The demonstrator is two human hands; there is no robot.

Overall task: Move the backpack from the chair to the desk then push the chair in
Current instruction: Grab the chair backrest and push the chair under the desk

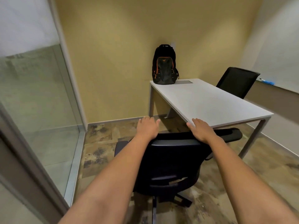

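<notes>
The chair (171,160) is seen from behind, so its dark back hides the seat, and only a few legs of the base poke out at the bottom. One armrest shows on the right, just under the near edge of the bench (210,101). The edges of the view are smeared and blurry.

Both arms reach forward. The left hand (148,128) is flat and spread out, with nothing in its grip — it is at the top left corner of the chair back, but I cannot tell if it touches. The right hand (201,129) lies on the top edge of the chair back, fingers straight, not curled around it.

The backpack (165,65) is black with orange trim. It stands upright on the far left corner of the bench, against the yellow wall (123,46).

The bench top is white with grey metal legs. A second black chair (237,81) sits on its far side. A glass panel (37,97) stands on the left, and the carpet (100,143) is brown and patchy. On the right wall runs a ledge with something blue (267,82) on it — too blurry to name.
</notes>
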